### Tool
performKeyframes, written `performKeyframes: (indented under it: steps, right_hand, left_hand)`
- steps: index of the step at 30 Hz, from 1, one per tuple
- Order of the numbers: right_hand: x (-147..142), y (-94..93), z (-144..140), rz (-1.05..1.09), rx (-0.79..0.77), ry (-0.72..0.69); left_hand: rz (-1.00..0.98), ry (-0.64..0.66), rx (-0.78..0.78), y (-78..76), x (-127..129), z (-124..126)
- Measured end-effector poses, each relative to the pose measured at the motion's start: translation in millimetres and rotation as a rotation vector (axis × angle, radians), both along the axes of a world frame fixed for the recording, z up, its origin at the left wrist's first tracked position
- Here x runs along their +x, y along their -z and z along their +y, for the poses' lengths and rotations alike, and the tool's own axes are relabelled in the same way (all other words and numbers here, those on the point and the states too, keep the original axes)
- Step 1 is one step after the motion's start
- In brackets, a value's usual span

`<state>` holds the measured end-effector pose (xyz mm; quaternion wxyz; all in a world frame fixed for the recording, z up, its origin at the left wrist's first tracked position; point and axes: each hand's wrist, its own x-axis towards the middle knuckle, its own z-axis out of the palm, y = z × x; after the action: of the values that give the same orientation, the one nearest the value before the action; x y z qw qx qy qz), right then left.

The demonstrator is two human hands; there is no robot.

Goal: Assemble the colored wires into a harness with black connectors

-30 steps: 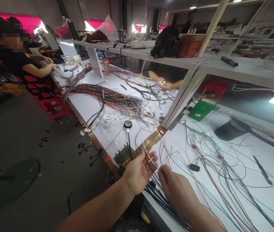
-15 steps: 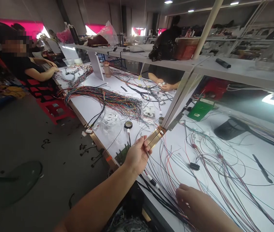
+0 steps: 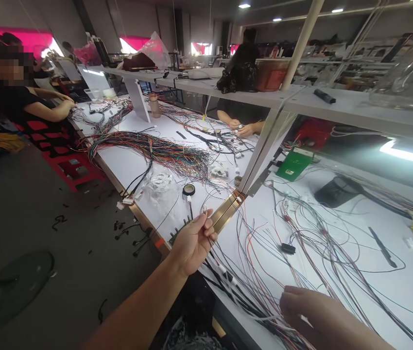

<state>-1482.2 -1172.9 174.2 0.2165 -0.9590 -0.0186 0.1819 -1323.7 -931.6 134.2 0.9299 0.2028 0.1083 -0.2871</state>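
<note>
My left hand is closed in a pinch over the brass-coloured strip of the table, with thin wires between thumb and fingers. Their tips poke out above the fingertips and the lengths trail below the hand. Lower right, my right hand curls over a loose bundle of red, grey and black wires at the table edge. Its fingertips are partly hidden, but a red wire runs into its grip. Thick black cables with a white connector lie between the hands.
A black tape roll, a plastic bag and a large multicoloured wire bundle lie left of the divider. A black connector and more wires lie right. Co-workers' hands work across the table; another person sits far left.
The view has turned slightly to the right. My left hand still pinches the wires and sits a little lower left in view; my right hand has shifted slightly right, away from it.
</note>
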Motion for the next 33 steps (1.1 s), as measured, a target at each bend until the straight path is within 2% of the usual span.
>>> performKeyframes:
  steps: [4, 7, 9, 10, 13, 17, 22, 25, 27, 30, 33]
  right_hand:
    - [23, -32.1, 10, 0.218, 0.253, -0.114]
    - [48, -36.7, 4, 0.258, 0.368, -0.115]
    - [71, -23.3, -5, 0.204, 0.420, -0.010]
    - [84, -12.9, -11, 0.159, 0.416, 0.095]
    - [125, 21.5, -27, 0.036, 0.222, 0.393]
    - [176, 52.6, -32, 0.012, 0.123, 0.493]
    - [219, 69.4, -18, -0.101, 0.082, 0.577]
    - [223, 65.6, -11, -0.187, 0.173, 0.593]
    - [215, 53.0, -8, -0.251, 0.280, 0.585]
    - [183, 22.0, 1, -0.333, 0.463, 0.506]
    - [135, -6.5, 23, -0.363, 0.602, 0.337]
  left_hand:
    - [-0.004, 0.038, -0.042, 2.9, -12, 24]
    - [-0.006, 0.045, -0.074, 6.8, -21, 42]
    - [-0.030, 0.065, -0.084, 8.4, -26, 51]
    - [-0.045, 0.077, -0.081, 9.0, -29, 54]
    - [-0.060, 0.100, -0.060, 11.0, -33, 61]
    - [-0.032, 0.094, 0.028, 16.0, -35, 60]
    - [-0.030, 0.127, 0.108, 22.0, -40, 53]
    - [-0.005, 0.134, 0.152, 23.6, -43, 52]
    - [0.014, 0.135, 0.176, 23.1, -45, 52]
    - [0.008, 0.124, 0.178, 18.3, -45, 49]
    - [-0.032, 0.119, 0.199, 9.5, -46, 39]
